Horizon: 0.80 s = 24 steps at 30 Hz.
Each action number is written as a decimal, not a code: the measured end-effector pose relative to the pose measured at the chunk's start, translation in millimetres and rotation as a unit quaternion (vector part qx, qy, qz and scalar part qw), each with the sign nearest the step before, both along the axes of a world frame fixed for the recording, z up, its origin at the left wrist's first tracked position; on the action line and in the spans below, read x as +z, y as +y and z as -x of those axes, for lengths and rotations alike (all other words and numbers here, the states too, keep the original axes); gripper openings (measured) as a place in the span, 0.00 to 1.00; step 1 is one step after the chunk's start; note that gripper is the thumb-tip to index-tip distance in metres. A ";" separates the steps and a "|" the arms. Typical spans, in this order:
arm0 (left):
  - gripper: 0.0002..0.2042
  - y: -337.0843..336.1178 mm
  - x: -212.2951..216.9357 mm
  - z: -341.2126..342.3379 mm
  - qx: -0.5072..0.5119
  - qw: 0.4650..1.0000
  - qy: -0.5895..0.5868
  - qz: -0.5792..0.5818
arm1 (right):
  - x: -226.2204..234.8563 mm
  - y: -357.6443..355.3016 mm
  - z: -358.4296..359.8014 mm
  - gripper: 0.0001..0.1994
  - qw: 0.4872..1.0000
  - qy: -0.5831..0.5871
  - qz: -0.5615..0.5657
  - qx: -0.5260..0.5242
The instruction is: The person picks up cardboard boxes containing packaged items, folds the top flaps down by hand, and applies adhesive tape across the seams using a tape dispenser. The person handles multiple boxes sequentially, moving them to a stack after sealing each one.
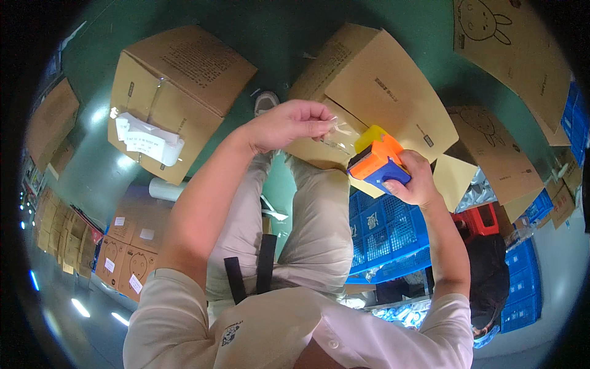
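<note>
My right hand (pixel 419 180) is wrapped round the blue body of an orange and blue tape dispenser (pixel 378 161), which has a yellow part on top. A strip of clear tape (pixel 342 136) runs between the dispenser and my left hand (pixel 294 125). The left fingers are closed in a pinch on the tape's end. Right below both hands stands a brown cardboard box (pixel 393 86). To the left, a second cardboard box (pixel 184 71) has tape along its seam, and white paper slips (pixel 150 144) lie on it.
Blue plastic crates (pixel 387 230) are at my right knee. Flat cardboard pieces (pixel 516 61) stand at the far right. A red plastic object (pixel 479 220) and a dark bundle (pixel 488 270) sit beside my right arm. Stacked cartons (pixel 126 252) with white labels are at the left.
</note>
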State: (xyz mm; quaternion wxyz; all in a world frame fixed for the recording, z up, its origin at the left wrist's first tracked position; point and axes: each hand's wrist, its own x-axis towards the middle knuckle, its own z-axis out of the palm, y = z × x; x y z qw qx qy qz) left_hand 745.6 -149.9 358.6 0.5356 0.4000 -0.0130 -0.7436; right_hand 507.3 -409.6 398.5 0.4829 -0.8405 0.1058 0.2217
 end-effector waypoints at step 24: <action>0.18 30.1 -156.1 -58.6 0.020 0.811 -0.480 -0.333 | 31.6 57.3 -77.8 0.29 0.974 0.144 0.138 -0.104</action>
